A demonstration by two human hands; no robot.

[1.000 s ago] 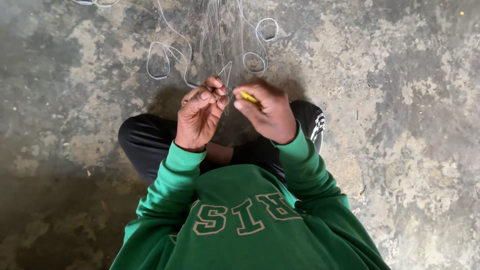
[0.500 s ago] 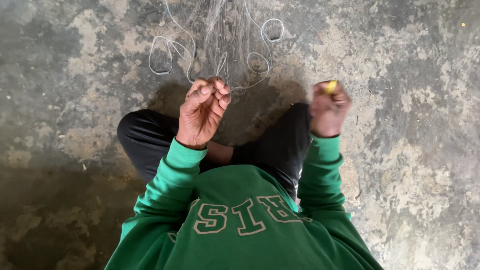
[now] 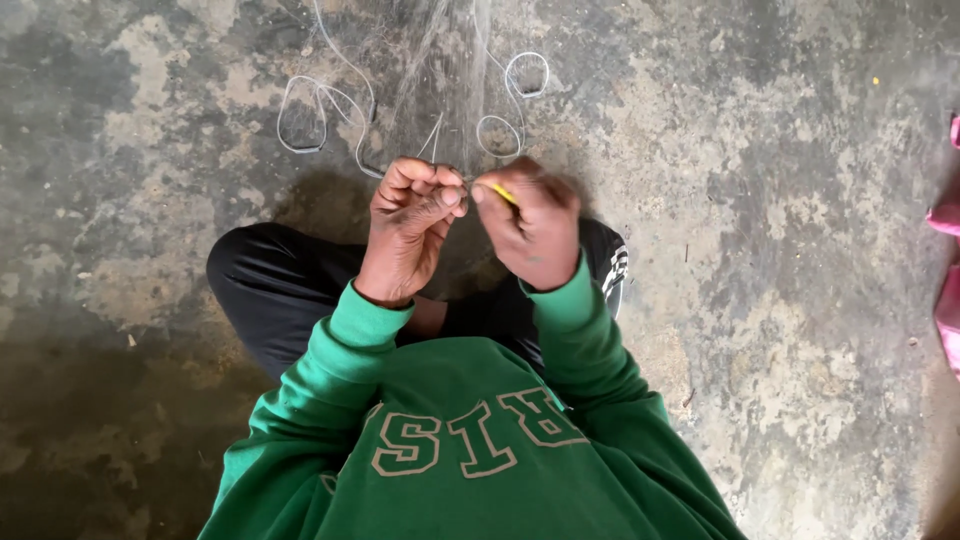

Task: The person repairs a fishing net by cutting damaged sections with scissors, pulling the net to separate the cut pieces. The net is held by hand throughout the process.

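Note:
My left hand is curled shut, pinching fine mesh of a thin, nearly clear fishing net that stretches away from me over the floor. Beside it, almost touching, my right hand grips a small yellow netting needle, its tip pointed at the left fingertips. Both hands hover above my crossed legs in black trousers. White line loops on the floor just beyond my hands. My green sleeves fill the lower view.
I sit on a worn, patchy grey concrete floor. A pink piece of cloth shows at the right edge. A tiny yellow speck lies on the floor at the upper right.
My right hand, which had swung out to the right with the yellow needle, has come back in next to my left hand. The left hand has stayed on the net.

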